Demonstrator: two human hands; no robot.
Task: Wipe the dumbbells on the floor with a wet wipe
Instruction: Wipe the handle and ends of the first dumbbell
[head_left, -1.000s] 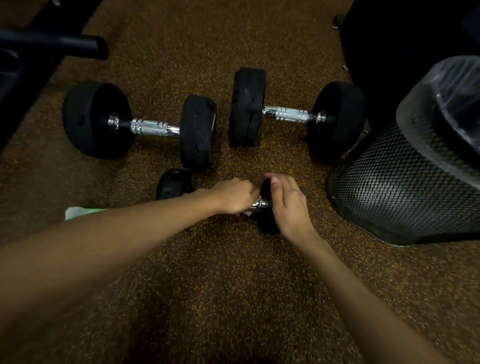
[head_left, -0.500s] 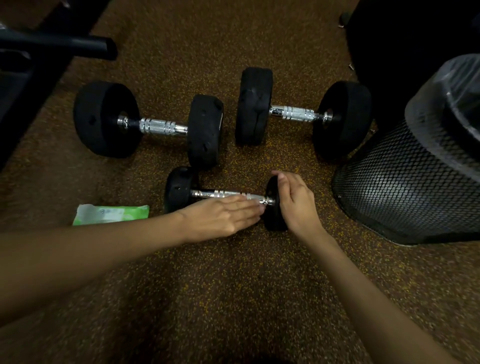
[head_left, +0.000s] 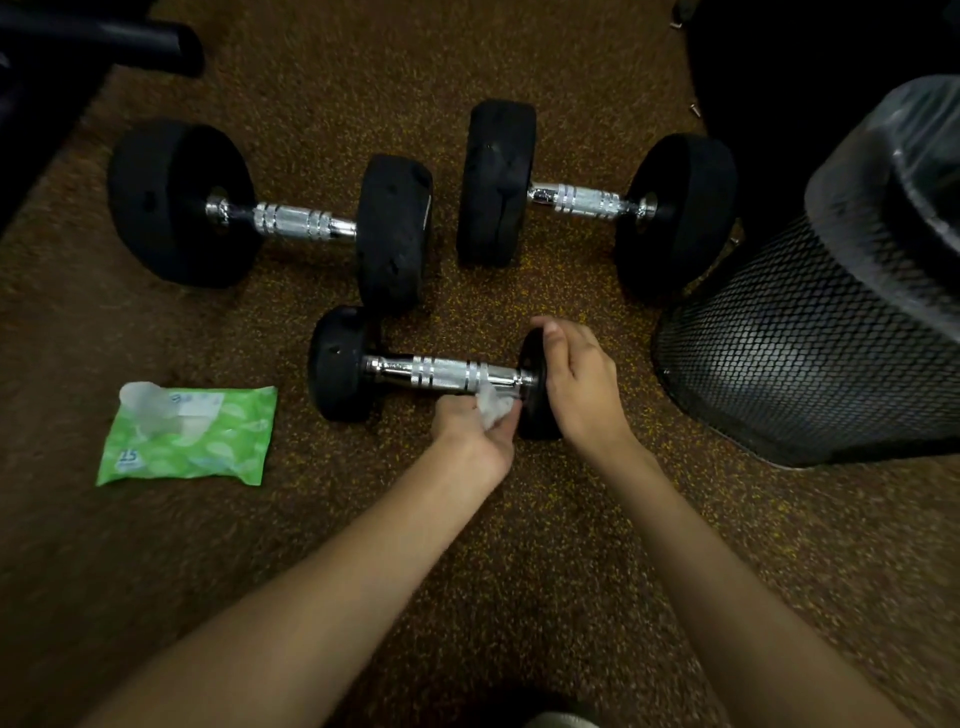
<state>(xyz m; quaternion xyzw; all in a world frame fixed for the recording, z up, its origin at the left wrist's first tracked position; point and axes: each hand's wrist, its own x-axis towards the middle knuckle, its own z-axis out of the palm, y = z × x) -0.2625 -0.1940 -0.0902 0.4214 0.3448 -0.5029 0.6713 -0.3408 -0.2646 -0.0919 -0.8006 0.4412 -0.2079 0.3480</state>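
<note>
A small dumbbell (head_left: 441, 371) with black ends and a chrome handle lies on the speckled floor in front of me. My left hand (head_left: 475, 431) sits just below the handle's right end, closed around a crumpled white wet wipe (head_left: 491, 405) that touches the chrome. My right hand (head_left: 582, 384) cups the small dumbbell's right end. Two larger dumbbells lie behind it, one at the left (head_left: 270, 221) and one at the right (head_left: 597, 200). A green pack of wipes (head_left: 189, 434) lies to the left.
A black mesh bin (head_left: 810, 343) with a plastic liner stands close on the right, near my right hand. Dark equipment (head_left: 93, 36) fills the top left corner and a dark mass the top right. The brown rubber floor (head_left: 519, 545) stretches toward me.
My left hand has come off the handle's top and turned under its right end, so the chrome handle and the white wipe now show. My right hand has stayed on the right end.
</note>
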